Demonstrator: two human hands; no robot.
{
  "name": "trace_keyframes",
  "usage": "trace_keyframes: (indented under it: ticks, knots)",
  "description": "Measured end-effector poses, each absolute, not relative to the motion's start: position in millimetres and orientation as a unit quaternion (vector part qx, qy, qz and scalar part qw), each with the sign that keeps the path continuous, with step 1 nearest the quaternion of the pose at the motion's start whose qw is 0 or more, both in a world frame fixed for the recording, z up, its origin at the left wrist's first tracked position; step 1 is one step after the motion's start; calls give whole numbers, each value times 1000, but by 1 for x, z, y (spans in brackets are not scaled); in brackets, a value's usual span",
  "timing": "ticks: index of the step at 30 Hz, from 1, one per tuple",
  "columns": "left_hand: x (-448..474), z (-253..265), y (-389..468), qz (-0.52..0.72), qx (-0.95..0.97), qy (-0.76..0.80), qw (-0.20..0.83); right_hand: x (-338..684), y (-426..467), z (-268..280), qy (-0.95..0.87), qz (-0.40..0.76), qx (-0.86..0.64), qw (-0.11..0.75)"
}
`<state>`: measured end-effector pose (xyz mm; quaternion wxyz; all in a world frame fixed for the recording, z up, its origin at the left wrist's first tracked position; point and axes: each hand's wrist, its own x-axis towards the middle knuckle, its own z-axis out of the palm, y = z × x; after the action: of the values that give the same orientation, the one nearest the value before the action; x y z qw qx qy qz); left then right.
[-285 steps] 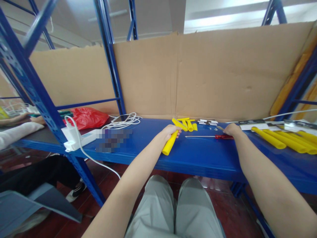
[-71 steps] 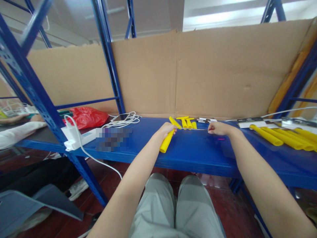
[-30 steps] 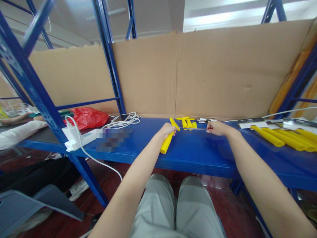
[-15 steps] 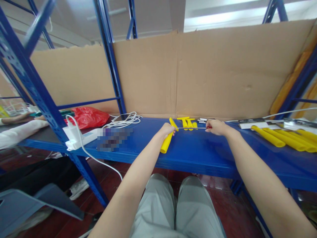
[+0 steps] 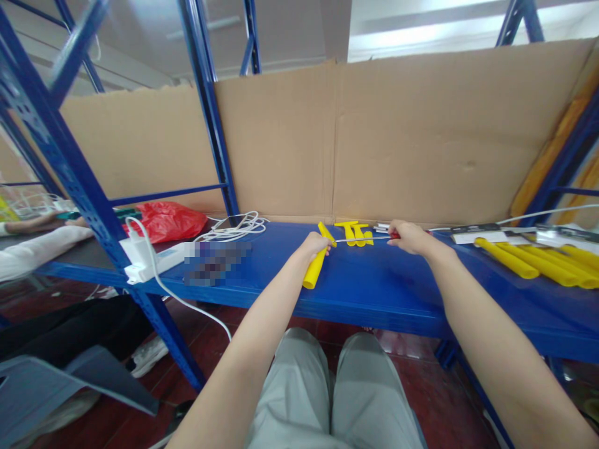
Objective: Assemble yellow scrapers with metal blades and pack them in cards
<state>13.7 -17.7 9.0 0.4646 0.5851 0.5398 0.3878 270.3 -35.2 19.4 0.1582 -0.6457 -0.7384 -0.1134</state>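
My left hand (image 5: 316,245) is closed around a yellow tube-handled piece (image 5: 315,269), whose open round end points toward me and whose short crosspiece shows beyond my fingers. In my right hand (image 5: 406,237) is a long-shafted screwdriver (image 5: 364,239), its red handle mostly hidden by the fingers. The shaft runs leftward, nearly level, and its tip meets the yellow piece beside my left hand. Behind the shaft lie several yellow T-shaped pieces (image 5: 353,231). Small silvery parts (image 5: 382,228) sit just behind my right hand.
On the blue shelf (image 5: 374,293), several yellow tubes (image 5: 543,262) lie at the right by flat black-and-white packages (image 5: 477,232). To the left are a white cable (image 5: 243,226), a power strip (image 5: 163,257) and a red bag (image 5: 168,221). A co-worker's sleeve (image 5: 44,249) shows beyond the blue post.
My right hand has shifted and turned slightly, and the screwdriver's handle end sits a little higher. My left hand keeps its hold on the yellow piece in the same place.
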Motion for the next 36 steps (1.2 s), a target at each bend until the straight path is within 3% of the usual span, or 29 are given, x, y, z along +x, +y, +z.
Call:
trace_keyframes:
  ticks: [15, 25, 36]
  knots:
    - [13, 12, -21, 383, 577, 574, 437, 252, -45, 26, -770, -223, -579, 148]
    - [10, 13, -17, 379, 578, 606, 394, 249, -49, 40, -786, -163, -587, 108]
    - [0, 15, -11, 365, 580, 633, 360, 233, -43, 21, -787, -97, -599, 108]
